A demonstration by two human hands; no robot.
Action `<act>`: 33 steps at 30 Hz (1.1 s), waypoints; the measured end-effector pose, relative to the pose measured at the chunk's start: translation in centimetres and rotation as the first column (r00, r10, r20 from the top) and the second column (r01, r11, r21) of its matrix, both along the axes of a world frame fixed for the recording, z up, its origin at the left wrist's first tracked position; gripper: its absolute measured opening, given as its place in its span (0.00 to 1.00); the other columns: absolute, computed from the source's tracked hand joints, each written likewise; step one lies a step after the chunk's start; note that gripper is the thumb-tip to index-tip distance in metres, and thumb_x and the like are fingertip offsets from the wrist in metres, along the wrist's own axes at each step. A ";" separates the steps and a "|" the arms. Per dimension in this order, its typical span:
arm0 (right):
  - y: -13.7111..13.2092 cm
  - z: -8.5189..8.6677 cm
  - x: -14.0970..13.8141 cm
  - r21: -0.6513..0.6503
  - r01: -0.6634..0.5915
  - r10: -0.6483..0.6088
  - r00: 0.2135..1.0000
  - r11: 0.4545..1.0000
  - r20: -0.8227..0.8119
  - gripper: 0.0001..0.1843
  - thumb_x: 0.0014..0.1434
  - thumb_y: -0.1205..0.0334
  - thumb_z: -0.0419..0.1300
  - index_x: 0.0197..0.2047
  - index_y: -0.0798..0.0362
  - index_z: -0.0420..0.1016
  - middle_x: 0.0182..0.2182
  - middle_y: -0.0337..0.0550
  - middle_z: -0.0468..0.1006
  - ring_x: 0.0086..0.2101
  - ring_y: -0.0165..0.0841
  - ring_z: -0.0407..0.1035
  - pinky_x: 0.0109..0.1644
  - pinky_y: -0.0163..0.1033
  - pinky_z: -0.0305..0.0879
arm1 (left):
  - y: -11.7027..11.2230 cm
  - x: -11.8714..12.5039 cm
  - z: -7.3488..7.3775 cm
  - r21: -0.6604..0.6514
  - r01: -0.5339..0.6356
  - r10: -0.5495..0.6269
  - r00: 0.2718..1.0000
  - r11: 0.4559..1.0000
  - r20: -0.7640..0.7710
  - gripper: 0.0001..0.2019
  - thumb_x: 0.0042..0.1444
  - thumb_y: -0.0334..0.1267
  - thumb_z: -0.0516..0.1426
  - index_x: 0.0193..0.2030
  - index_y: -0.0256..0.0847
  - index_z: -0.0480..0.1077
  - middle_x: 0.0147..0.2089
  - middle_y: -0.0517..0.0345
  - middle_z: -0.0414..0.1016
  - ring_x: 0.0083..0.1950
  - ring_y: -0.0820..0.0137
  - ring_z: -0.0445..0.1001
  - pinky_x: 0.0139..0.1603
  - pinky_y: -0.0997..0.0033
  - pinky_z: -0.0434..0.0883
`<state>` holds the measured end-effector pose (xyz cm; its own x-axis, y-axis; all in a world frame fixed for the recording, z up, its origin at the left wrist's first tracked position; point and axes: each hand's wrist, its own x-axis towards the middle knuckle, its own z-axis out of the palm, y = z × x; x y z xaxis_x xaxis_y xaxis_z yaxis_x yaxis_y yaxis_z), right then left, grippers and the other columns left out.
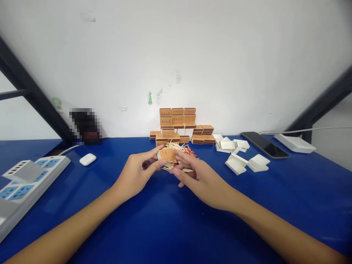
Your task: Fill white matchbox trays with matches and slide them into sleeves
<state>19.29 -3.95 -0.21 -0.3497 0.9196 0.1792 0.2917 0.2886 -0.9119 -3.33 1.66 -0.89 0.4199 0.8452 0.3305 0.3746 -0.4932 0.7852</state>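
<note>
An orange matchbox point(167, 154) with printed lettering is gripped between the thumb and fingers of my left hand point(137, 170). A white end of it shows on the left side. My right hand point(199, 178) is close by on the right, its index fingertip at the box's right edge. Its thumb stays apart from the box, below it, and the fingers are spread. Directly behind and under the box lies a loose pile of red-tipped matches point(189, 150), partly hidden by both hands.
Stacked matchboxes point(177, 119) stand against the wall behind the pile. To the right lie several white inner trays point(235, 164), a phone point(265, 145) and a white box-shaped device point(295, 143). A white earphone case point(87, 159) and a power strip point(49, 172) are on the left of the blue table point(176, 227).
</note>
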 end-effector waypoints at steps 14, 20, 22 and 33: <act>0.0 0.2 0.0 0.171 0.097 -0.132 0.969 0.981 0.209 0.33 0.72 0.55 0.52 0.76 0.53 0.54 0.49 0.54 0.83 0.34 0.38 0.77 0.40 0.48 0.75 | 0.5 -0.2 0.4 -0.035 0.017 -0.017 1.000 0.999 -0.002 0.28 0.66 0.51 0.60 0.70 0.43 0.69 0.39 0.56 0.83 0.35 0.68 0.79 0.34 0.70 0.78; 1.4 0.1 1.3 0.314 0.203 -0.284 0.928 0.928 0.240 0.32 0.68 0.58 0.56 0.73 0.53 0.60 0.54 0.55 0.83 0.41 0.42 0.80 0.44 0.49 0.75 | 5.6 -4.5 1.2 -0.138 -0.246 0.246 0.969 0.959 -0.019 0.35 0.60 0.62 0.58 0.65 0.36 0.73 0.46 0.45 0.84 0.38 0.64 0.79 0.34 0.66 0.77; 1.9 0.1 1.8 0.358 0.245 -0.338 0.914 0.901 0.226 0.28 0.67 0.59 0.56 0.69 0.52 0.64 0.56 0.54 0.81 0.40 0.41 0.79 0.43 0.48 0.75 | 7.8 -6.1 0.9 -0.129 -0.324 0.317 0.946 0.937 -0.070 0.38 0.58 0.62 0.59 0.65 0.31 0.72 0.46 0.42 0.84 0.40 0.61 0.80 0.35 0.64 0.77; 2.9 0.7 3.0 0.471 0.274 -0.432 0.861 0.838 0.267 0.15 0.67 0.62 0.56 0.54 0.54 0.77 0.41 0.49 0.85 0.35 0.39 0.77 0.41 0.45 0.70 | 13.0 -5.0 -0.3 0.158 -0.528 0.550 0.780 0.834 -0.297 0.23 0.59 0.55 0.62 0.50 0.39 0.80 0.44 0.47 0.85 0.46 0.55 0.81 0.47 0.63 0.71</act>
<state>22.31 -1.06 0.51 -0.1255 0.8624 0.4904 0.7203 0.4191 -0.5527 -8.36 14.70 -1.14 -0.0083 0.9474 0.3200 0.8155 -0.1788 0.5504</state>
